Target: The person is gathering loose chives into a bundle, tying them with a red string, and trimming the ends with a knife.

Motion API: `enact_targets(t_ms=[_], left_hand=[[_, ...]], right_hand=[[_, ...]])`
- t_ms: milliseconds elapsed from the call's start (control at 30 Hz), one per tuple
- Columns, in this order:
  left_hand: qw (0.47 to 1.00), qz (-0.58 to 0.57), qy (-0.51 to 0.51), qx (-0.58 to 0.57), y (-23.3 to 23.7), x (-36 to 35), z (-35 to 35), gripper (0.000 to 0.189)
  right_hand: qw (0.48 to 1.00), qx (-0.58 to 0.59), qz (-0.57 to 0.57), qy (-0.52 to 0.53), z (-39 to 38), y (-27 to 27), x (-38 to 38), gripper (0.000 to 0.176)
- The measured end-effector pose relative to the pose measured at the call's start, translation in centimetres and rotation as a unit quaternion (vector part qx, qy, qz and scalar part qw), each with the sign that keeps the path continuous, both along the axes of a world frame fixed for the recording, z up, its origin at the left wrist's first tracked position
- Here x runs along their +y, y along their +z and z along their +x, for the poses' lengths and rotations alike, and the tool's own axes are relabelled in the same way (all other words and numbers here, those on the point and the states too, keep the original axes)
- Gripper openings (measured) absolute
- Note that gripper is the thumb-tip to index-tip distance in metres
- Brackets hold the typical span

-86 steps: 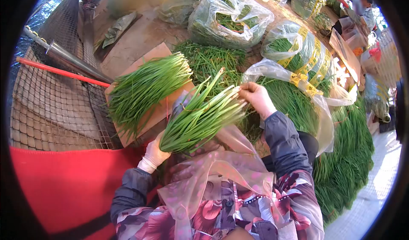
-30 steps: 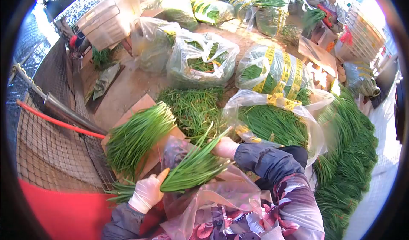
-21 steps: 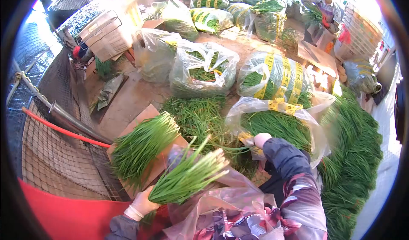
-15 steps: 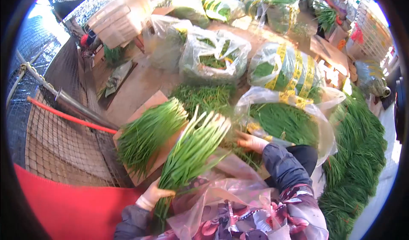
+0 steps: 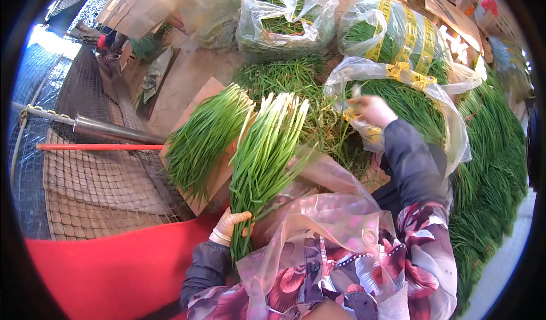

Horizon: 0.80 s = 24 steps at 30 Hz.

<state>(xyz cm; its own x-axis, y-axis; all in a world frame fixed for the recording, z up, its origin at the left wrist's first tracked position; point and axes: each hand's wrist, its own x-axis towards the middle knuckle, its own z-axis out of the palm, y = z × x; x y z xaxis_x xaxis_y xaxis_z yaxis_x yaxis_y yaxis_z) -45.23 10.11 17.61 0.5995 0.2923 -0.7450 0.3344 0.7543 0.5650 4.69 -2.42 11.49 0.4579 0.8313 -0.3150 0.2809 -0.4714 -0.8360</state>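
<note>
My left hand (image 5: 232, 224) is closed around the lower, leafy part of a bunch of chives (image 5: 264, 155). The pale stem ends of that bunch point up and away from me. Blurred by motion, my right hand (image 5: 375, 112) is in front of the open plastic bag (image 5: 458, 132) that holds more chives. Its fingers look drawn together, with a small pale smear at their tips that I cannot identify. Left of the held bunch, a second bunch of chives (image 5: 207, 141) lies on a board (image 5: 213, 87). Loose trimmings (image 5: 330, 129) lie between my hands.
Tied bags of chives, one clear (image 5: 284, 21) and one with yellow tape (image 5: 392, 33), stand beyond. A long pile of chives (image 5: 492, 195) runs down the right. Red cloth (image 5: 114, 269), a red rod (image 5: 96, 146) and a metal pole (image 5: 114, 129) are at the left.
The view has tilted down and shifted. My right hand has moved up and right, from beside the stem ends to in front of the open bag. My left hand keeps its hold on the chives.
</note>
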Motion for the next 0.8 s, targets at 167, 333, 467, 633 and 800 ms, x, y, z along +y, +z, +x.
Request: enact_targets(t_ms=[167, 333, 467, 633, 800], left_hand=[[0.996, -0.068, 0.028, -0.045, -1.5, 0.2, 0.4, 0.041], [0.982, -0.155, 0.037, -0.105, -3.1, 0.4, -0.1, 0.039], [0.984, -0.143, 0.025, -0.104, -3.6, 0.1, 0.0, 0.038], [0.997, -0.044, 0.004, -0.059, -2.9, 0.4, 1.0, 0.037], [1.000, -0.012, 0.003, -0.027, -2.6, 0.3, 1.3, 0.037]], right_hand=[[0.878, -0.341, 0.333, 0.054, -7.6, 7.2, 5.4, 0.025], [0.848, -0.483, 0.046, 0.211, -13.3, 5.5, 8.3, 0.080], [0.885, -0.377, 0.115, 0.249, -12.5, 4.8, 8.7, 0.086], [0.892, -0.397, 0.088, 0.196, -11.4, 4.9, 10.8, 0.094], [0.866, -0.371, 0.134, 0.309, -12.9, 2.9, 11.7, 0.084]])
